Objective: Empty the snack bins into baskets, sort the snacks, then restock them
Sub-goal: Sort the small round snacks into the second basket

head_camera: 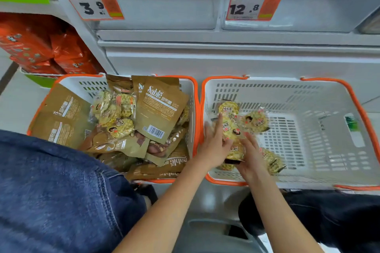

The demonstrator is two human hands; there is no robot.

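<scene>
**Now both hands are working in the right basket**

I am looking down at two white, orange-rimmed baskets sitting side by side on the floor below the shelf. My left hand (214, 142) is lying flat with straight fingers on the clear-wrapped yellow snack packs (231, 127) in the right basket (320, 96). My right hand (251, 155) is reaching in just beside it, its fingers touching the same cluster of packs; I cannot tell whether they are curling round one. More of these yellow packs are lying near the basket's front wall and toward its middle. The left basket (82, 83) is holding a heap of brown Sablé pouches (161, 109) with a mound of yellow packs among them. Above, two clear bins (160, 8) are sitting on the shelf, carrying price tags (93, 5) reading 3.9 and 12.8.
</scene>
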